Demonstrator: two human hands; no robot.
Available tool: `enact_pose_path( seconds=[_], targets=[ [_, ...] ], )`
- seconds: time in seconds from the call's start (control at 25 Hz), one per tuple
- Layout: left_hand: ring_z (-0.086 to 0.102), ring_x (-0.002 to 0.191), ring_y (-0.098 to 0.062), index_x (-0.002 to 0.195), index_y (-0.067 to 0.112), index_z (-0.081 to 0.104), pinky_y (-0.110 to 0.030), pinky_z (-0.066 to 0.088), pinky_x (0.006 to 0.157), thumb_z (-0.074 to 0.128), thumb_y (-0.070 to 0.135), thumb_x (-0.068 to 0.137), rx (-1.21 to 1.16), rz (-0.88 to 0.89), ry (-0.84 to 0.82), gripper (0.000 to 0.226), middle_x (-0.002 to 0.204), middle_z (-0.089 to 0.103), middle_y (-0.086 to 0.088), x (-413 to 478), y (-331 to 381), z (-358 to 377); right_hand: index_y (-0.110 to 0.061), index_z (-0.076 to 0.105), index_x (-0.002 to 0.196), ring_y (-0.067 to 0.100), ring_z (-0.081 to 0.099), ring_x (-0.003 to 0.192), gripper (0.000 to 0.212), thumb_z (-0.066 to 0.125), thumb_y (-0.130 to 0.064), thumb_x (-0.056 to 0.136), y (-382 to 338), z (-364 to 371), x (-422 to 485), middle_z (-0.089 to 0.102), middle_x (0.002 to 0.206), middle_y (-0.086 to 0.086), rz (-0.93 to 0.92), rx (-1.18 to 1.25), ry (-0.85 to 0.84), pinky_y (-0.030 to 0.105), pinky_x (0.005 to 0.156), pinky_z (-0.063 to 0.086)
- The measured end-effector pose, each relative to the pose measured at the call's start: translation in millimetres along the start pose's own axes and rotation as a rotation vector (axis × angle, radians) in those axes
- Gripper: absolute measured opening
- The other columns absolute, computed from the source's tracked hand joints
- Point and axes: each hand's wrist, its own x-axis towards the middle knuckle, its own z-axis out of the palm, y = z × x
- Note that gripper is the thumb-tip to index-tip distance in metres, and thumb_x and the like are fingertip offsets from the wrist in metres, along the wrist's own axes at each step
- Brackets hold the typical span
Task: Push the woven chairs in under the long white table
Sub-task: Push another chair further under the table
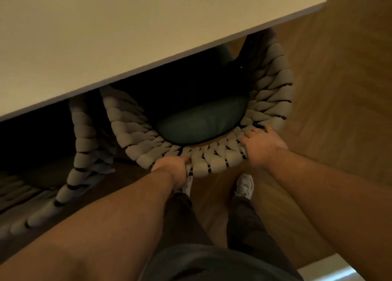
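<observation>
A woven chair [273,93] with a thick pale braided back and a dark green cushion [201,121] stands directly in front of me, its seat partly under the long white table [106,36]. My left hand [171,167] grips the curved back rim on its left side. My right hand [261,143] grips the same rim further right. A second woven chair [84,132] stands to the left, mostly under the table edge, with only its braided back showing.
The wooden floor [339,89] extends to the right, beyond the table's corner. My white shoes [245,186] and dark trousers are just behind the chair. A pale object [331,270] sits at the bottom right edge.
</observation>
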Motion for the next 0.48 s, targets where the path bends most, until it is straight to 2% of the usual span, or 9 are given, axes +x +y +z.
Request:
enact_pose_path(
  seconds=[0.12, 0.24, 0.36, 0.48],
  targets=[
    [0.056, 0.129, -0.03, 0.156, 0.04, 0.038, -0.049, 0.048, 0.103, 0.065, 0.026, 0.097, 0.12, -0.104, 0.05, 0.065, 0.149, 0.055, -0.002, 2.5, 17.1, 6.6, -0.032, 0.048, 0.15, 0.024, 0.05, 0.14, 0.054, 0.06, -0.033, 0.098, 17.2, 5.9, 18.0, 0.056, 0.15, 0.0, -0.15, -0.154, -0.035, 0.049, 0.124, 0.027],
    [0.054, 0.129, -0.03, 0.156, 0.038, 0.04, -0.048, 0.046, 0.103, 0.058, 0.025, 0.101, 0.16, -0.163, 0.08, 0.06, 0.148, 0.054, -0.003, -0.7, 23.3, 7.6, -0.035, 0.055, 0.143, 0.022, 0.062, 0.119, 0.051, 0.065, -0.031, 0.093, 25.4, -1.5, 32.1, 0.065, 0.131, -0.003, -0.243, -0.159, -0.089, 0.046, 0.103, 0.052],
    [0.056, 0.128, -0.029, 0.157, 0.039, 0.041, -0.048, 0.048, 0.103, 0.057, 0.02, 0.101, 0.154, -0.165, 0.09, 0.061, 0.144, 0.058, -0.004, -3.5, 26.5, 3.2, -0.04, 0.044, 0.152, 0.025, 0.062, 0.12, 0.064, 0.064, -0.028, 0.093, 29.6, -2.8, 34.1, 0.063, 0.137, -0.001, -0.294, -0.157, -0.124, 0.047, 0.099, 0.055],
    [0.058, 0.123, -0.028, 0.156, 0.041, 0.041, -0.046, 0.05, 0.099, 0.057, 0.018, 0.101, 0.174, -0.169, 0.134, 0.062, 0.138, 0.061, -0.003, -7.1, 29.1, 6.1, -0.041, 0.046, 0.151, 0.026, 0.063, 0.119, 0.063, 0.063, -0.02, 0.094, 30.5, 3.3, 26.4, 0.065, 0.134, 0.0, -0.28, -0.125, -0.06, 0.049, 0.099, 0.056]
  ],
)
